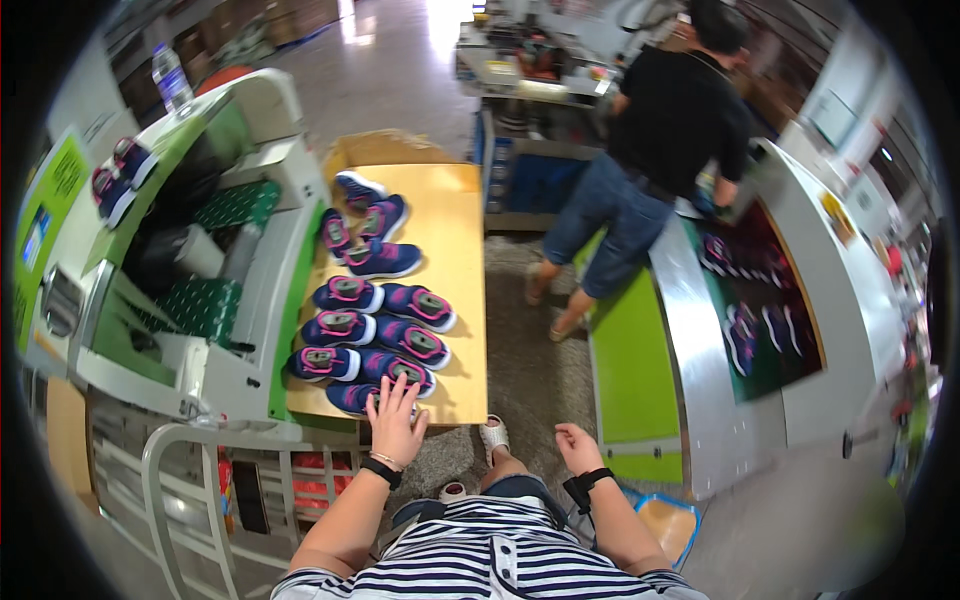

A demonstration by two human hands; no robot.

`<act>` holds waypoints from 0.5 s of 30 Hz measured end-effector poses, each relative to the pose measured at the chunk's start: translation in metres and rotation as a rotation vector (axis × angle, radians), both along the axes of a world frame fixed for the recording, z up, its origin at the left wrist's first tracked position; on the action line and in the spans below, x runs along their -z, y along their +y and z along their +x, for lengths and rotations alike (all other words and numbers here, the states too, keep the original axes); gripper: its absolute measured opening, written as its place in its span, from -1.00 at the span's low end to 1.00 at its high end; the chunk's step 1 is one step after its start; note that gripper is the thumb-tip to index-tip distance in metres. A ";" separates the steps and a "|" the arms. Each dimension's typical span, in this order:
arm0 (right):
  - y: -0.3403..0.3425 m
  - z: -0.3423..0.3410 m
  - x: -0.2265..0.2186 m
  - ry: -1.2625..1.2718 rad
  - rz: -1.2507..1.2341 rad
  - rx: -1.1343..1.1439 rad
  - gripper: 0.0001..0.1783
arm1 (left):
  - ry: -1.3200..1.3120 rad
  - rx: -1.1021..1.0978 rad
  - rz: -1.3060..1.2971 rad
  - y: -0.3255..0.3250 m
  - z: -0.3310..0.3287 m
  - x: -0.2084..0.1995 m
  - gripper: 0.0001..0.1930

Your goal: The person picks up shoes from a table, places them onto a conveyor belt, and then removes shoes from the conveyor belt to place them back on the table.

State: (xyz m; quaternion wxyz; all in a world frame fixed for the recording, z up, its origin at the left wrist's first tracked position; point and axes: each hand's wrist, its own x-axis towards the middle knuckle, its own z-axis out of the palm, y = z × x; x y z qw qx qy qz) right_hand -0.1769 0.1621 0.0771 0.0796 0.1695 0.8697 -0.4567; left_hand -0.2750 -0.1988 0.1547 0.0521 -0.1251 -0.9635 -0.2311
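At lower centre I can't tell whether my curled right hand [578,448] grips anything; left of it, my left hand [396,425] spreads over the nearest shoe [347,398]. A careless push could drop that off the desk [465,300] or jostle the crowded shoes [338,328] beyond.

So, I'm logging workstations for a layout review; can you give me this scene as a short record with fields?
Left hand: left hand spread over the nearest shoe
Right hand: right hand raised, fingers curled, no object visible
Surface: tan tabletop with navy shoes, pink-trimmed, white-soled
Left side: green-and-white machine, a bottle and two shoes on top
Right side: another machine, shoes on its bed
Co-worker: person in black top, beside right machine
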 end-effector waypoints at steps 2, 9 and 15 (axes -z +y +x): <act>-0.015 -0.072 -0.019 0.123 0.033 -0.122 -0.74 | -0.018 -0.124 0.007 -0.010 -0.007 0.011 -0.43; -0.059 -0.233 -0.059 0.290 -0.033 -0.552 -0.75 | -0.136 -0.253 -0.041 0.000 -0.018 0.000 -0.40; -0.113 -0.345 -0.065 0.219 -0.044 -0.826 -0.64 | -0.235 -0.258 0.010 0.002 -0.021 -0.014 -0.39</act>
